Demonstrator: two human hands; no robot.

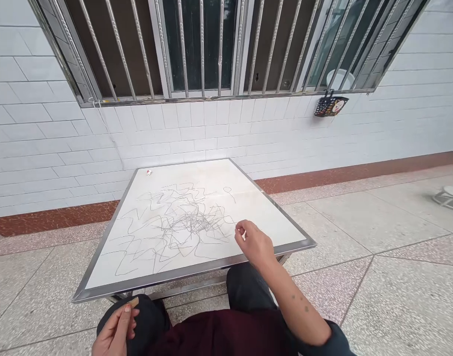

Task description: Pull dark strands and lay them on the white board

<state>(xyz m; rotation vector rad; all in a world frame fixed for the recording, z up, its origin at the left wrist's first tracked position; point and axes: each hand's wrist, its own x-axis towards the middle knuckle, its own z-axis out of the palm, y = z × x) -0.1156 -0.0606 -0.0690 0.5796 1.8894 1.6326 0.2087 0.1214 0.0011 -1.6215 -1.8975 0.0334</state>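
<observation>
Dark scribbled lines (197, 222) cover the middle and left of a white tabletop (278, 225) with a grey metal edge. My right hand (255, 242) is over the table's near right part, its fingers curled with thumb and index close together; whether something thin is between them is too small to tell. Below the near left edge, by my left knee, my left hand (117, 326) pinches a small tan piece (133, 302) between thumb and fingers. A small red and white item (149, 172) lies at the table's far left corner.
Behind the table stands a white tiled wall (174, 133) with a barred window (202, 49). A patterned bag (330, 106) hangs from the bars at the right. On the speckled floor (334, 227), a round stool (451, 197) is at the far right.
</observation>
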